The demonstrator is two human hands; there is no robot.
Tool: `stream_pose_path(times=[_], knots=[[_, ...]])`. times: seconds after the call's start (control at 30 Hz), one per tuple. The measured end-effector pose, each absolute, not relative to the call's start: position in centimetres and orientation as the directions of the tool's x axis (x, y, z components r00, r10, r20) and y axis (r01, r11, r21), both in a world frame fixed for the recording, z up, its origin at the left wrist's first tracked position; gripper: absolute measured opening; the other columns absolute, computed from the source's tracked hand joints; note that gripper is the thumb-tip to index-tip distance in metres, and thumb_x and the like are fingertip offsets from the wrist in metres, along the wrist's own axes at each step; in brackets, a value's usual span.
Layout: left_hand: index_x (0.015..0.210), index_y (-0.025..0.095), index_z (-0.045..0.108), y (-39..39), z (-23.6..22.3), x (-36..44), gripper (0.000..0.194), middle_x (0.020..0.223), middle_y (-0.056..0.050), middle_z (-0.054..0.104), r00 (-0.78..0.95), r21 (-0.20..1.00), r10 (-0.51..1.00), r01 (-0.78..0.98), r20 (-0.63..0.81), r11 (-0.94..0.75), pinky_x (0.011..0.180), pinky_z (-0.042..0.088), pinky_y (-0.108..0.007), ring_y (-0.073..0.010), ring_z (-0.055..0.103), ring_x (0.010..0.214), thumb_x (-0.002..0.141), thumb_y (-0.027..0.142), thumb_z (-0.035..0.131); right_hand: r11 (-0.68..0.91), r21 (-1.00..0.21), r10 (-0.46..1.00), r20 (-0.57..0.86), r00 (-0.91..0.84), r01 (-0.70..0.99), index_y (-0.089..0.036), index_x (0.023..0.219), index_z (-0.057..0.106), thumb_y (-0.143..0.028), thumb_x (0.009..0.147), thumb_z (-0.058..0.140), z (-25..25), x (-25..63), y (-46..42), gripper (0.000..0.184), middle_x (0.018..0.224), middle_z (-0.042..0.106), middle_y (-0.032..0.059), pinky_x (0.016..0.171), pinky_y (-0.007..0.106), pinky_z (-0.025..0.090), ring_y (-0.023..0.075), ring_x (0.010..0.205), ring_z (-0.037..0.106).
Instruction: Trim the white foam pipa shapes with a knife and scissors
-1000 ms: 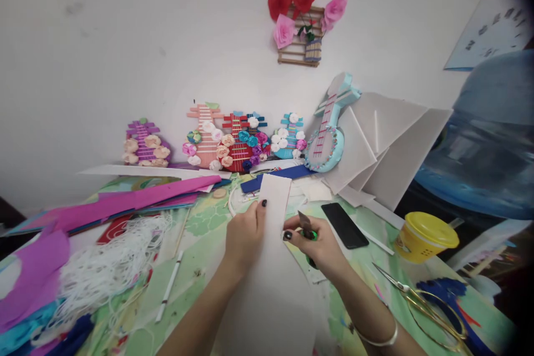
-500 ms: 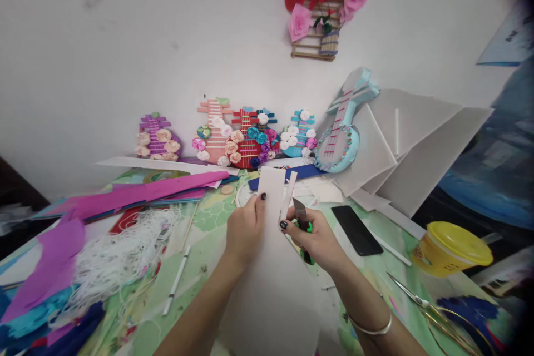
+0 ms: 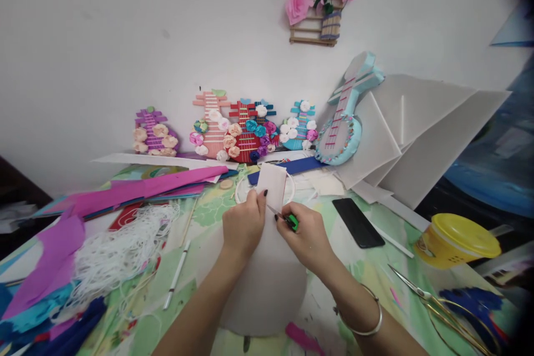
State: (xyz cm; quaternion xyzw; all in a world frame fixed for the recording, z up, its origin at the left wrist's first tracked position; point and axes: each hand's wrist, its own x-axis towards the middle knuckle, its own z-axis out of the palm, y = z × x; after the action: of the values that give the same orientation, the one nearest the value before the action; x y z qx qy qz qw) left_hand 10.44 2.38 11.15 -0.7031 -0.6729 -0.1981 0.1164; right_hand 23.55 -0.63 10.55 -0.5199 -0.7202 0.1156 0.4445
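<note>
A white board cutout [image 3: 267, 283] with a long narrow neck and a wide rounded body lies in front of me, its neck pointing away. My left hand [image 3: 244, 219] grips the neck along its left edge, thumb on top. In my right hand [image 3: 306, 233] is a green and black utility knife [image 3: 292, 222], held closed in the fingers. Its thin blade points left and meets the neck beside my left thumb. The lower part of the handle is hidden in my palm.
A black phone [image 3: 357, 222], a yellow-lidded tub [image 3: 459, 238] and gold-handled scissors [image 3: 429, 296] lie right. White string [image 3: 120, 250], a white pen [image 3: 177, 275] and coloured paper [image 3: 142, 192] are left. Decorated paper instruments [image 3: 248, 133] and white boards [image 3: 442, 128] lean against the wall.
The narrow strip at the neck's right edge is no longer seen there. My right hand has turned the knife so its blade points left across the neck. The cutout's rounded body now shows more fully.
</note>
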Motion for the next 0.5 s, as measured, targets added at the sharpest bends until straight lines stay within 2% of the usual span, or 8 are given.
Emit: stream_pose_path(times=[0.3, 0.5], knots=[[0.085, 0.019, 0.053, 1.88, 11.54, 10.63, 0.044, 0.061, -0.008, 0.065, -0.011, 0.078, 0.896, 0.997, 0.444, -0.026, 0.047, 0.027, -0.027, -0.0248, 0.063, 0.057, 0.093, 0.04, 0.016, 0.467, -0.59, 0.823, 0.563, -0.078, 0.659, -0.019, 0.074, 0.05, -0.013, 0.072, 0.052, 10.14, 23.36, -1.05, 0.007, 0.074, 0.059, 0.0019, 0.065, 0.026, 0.038, 0.0166, 0.071, 0.055], [0.084, 0.02, 0.053, 1.73, 11.87, 10.6, 0.042, 0.062, -0.007, 0.066, -0.031, 0.104, 0.908, 0.994, 0.418, -0.015, 0.048, 0.027, -0.027, -0.0251, 0.064, 0.058, 0.093, 0.039, 0.017, 0.489, -0.503, 0.78, 0.617, -0.1, 0.712, -0.018, 0.077, 0.051, -0.017, 0.078, 0.049, 9.67, 23.01, -1.1, 0.002, 0.075, 0.059, 0.004, 0.062, 0.027, 0.038, 0.0181, 0.071, 0.055]])
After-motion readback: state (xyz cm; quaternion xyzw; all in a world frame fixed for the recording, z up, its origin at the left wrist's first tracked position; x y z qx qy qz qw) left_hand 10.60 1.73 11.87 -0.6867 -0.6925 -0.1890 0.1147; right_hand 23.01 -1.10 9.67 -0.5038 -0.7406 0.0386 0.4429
